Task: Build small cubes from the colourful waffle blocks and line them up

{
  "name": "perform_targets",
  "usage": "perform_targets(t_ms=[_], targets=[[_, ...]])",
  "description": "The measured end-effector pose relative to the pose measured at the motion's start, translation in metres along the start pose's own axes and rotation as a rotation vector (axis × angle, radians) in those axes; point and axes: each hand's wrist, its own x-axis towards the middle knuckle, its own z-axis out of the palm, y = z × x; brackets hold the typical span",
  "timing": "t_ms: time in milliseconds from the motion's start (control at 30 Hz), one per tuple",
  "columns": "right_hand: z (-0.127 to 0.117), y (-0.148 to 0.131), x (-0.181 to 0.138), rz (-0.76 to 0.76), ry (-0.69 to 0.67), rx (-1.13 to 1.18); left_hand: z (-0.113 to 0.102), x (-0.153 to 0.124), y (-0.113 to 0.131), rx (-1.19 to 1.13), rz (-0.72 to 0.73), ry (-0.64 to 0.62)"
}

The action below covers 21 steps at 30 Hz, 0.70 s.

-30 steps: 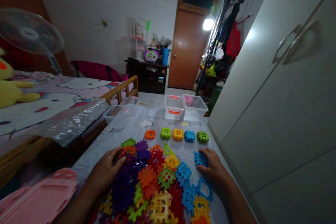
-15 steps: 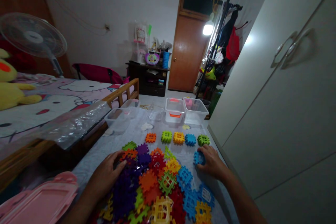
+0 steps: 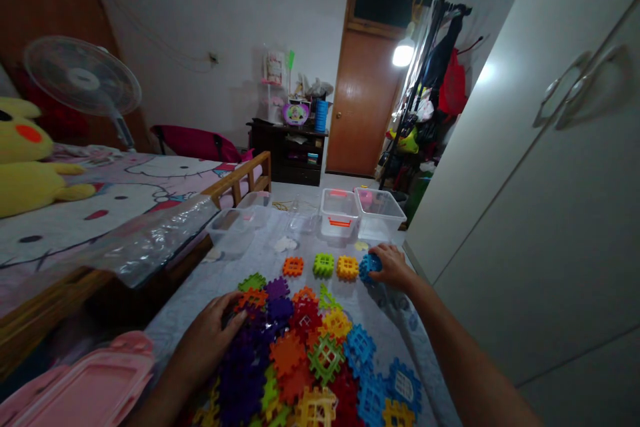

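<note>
My right hand [image 3: 393, 265] closes its fingers on a blue square building block [image 3: 369, 267] at the right end of the visible row. Whether one block or a stack is under my fingers I cannot tell. In that row also sit a yellow block stack [image 3: 347, 268], a green block stack [image 3: 323, 265] and an orange block [image 3: 293, 267]. My left hand [image 3: 213, 330] rests at the left edge of a mixed pile, thumb and fingers apart, beside an orange block [image 3: 253, 298] and purple blocks [image 3: 243, 360]. Loose blue blocks [image 3: 360, 345] lie at the pile's right side.
Clear plastic bins [image 3: 380, 215] and a lidded box with orange handles [image 3: 339, 217] stand at the table's far end. Clear containers [image 3: 233, 230] are at the far left. A pink lid [image 3: 107, 373] lies near left, a bed rail [image 3: 235, 180] beyond; a white wardrobe [image 3: 525, 213] flanks the right.
My right hand has moved away from me with a blue block, up to the blue stack in the row, and now covers the green stack's place. My left hand has stayed by the pile.
</note>
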Motion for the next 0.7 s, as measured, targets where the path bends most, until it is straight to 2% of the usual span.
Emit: perform_targets(t_ms=[433, 600, 700], targets=[[0.006, 0.001, 0.002, -0.012, -0.023, -0.008, 0.002, 0.000, -0.006, 0.010, 0.000, 0.006], [-0.002, -0.003, -0.006, 0.022, 0.039, 0.011, 0.002, 0.000, -0.005, 0.002, 0.009, 0.006], [-0.013, 0.000, -0.027, 0.059, 0.107, 0.061, 0.001, 0.000, -0.004, 0.006, -0.001, -0.011]])
